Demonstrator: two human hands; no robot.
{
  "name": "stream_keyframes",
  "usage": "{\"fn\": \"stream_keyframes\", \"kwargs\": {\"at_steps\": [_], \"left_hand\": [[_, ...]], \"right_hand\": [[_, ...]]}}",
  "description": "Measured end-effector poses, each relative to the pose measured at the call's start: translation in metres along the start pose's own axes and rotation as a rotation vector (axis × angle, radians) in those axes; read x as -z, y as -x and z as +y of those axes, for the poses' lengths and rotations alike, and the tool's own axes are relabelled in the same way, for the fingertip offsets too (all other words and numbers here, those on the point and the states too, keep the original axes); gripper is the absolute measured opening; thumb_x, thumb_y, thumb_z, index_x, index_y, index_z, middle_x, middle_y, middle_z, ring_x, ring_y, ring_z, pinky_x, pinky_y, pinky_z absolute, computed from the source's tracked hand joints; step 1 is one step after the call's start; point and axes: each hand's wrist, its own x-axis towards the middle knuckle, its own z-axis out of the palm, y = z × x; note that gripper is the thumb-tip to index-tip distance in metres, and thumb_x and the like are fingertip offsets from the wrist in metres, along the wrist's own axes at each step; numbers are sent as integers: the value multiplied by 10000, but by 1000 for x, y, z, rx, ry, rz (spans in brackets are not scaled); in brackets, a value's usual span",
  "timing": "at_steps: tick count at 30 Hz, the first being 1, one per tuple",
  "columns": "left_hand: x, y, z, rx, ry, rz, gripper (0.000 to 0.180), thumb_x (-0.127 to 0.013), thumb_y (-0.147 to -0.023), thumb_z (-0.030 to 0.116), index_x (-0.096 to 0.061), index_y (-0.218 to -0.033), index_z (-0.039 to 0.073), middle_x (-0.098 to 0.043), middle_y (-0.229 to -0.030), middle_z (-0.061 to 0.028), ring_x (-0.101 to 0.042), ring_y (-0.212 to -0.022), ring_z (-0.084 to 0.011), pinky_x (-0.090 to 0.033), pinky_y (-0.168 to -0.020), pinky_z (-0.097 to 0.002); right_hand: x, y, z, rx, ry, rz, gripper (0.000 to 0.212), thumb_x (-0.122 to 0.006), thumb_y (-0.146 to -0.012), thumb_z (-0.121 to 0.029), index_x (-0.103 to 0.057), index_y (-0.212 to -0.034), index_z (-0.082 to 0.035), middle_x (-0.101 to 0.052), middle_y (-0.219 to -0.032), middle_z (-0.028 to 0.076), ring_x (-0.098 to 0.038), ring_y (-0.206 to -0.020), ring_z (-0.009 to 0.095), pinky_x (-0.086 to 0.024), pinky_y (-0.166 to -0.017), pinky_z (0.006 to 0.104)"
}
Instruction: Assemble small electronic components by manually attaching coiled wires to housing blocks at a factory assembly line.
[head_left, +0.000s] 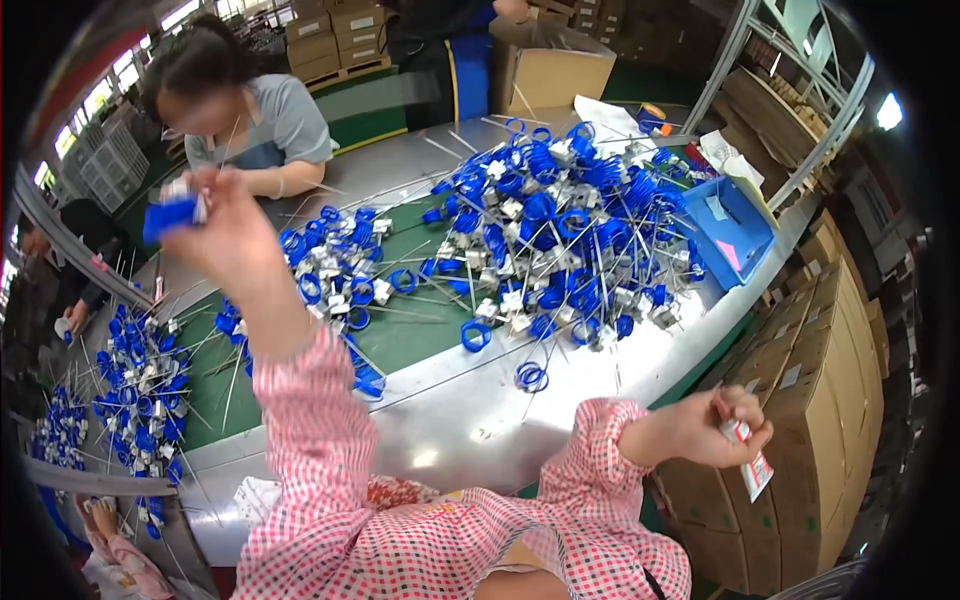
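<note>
My left hand (225,235) pinches a blue coil part (172,215), raised above the table (450,410). Right hand (705,425) grips a small tube (752,462) off the table edge. Big coil pile (560,230) ahead looks unworked; most remains, I judge.

Left arm up, stretched from bottom centre toward upper left of frame, checked pink sleeve slid back, bare forearm showing. Left hand (225,235) raised high, fingers curled, pinching blue part (172,215) at fingertips. Right arm bent, elbow low centre, forearm swung out to lower right. Right hand (715,425) closed in loose fist, grip tight round small white-and-red tube (750,462).
</note>
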Motion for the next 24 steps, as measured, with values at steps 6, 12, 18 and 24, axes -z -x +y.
{"fn": "stream_keyframes", "kwargs": {"at_steps": [6, 12, 18, 24], "left_hand": [[-59, -16, -218, -28, -281, 338, 348, -472, -877, 359, -276, -1069, 144, -473, -922, -68, -532, -689, -145, -448, -544, -238], [-9, 78, -406, -101, -1224, -629, 164, -540, -789, 137, -495, -898, 24, -546, -867, -96, -534, -679, -219, -431, -604, -369], [-5, 83, -376, 766, -1624, -1313, 550, -386, -844, 501, -379, -1270, 154, -481, -1177, -189, -397, -1110, -413, -290, -931, -512], [0, -16, -188, 597, -1593, -1553, 410, -401, -853, 416, -558, -1081, 113, -563, -1066, -172, -535, -973, -319, -418, -832, -417]], "right_hand": [[80, -38, 13, 190, 396, 191, 169, -421, -825, -198, -363, -734, -68, -337, -535, -10, -315, -471, 101, -233, -459, 216], [105, -46, 17, 178, 500, 236, 121, -431, -774, -151, -368, -752, -51, -348, -537, -3, -352, -431, 95, -226, -364, 184], [113, -48, 20, 142, 540, 80, 175, -460, -812, -175, -421, -861, -11, -420, -585, 23, -401, -479, 114, -275, -384, 185], [72, -24, 7, 53, 386, 92, 156, -460, -789, -151, -427, -853, -12, -427, -560, 36, -388, -454, 121, -260, -375, 187]]}}
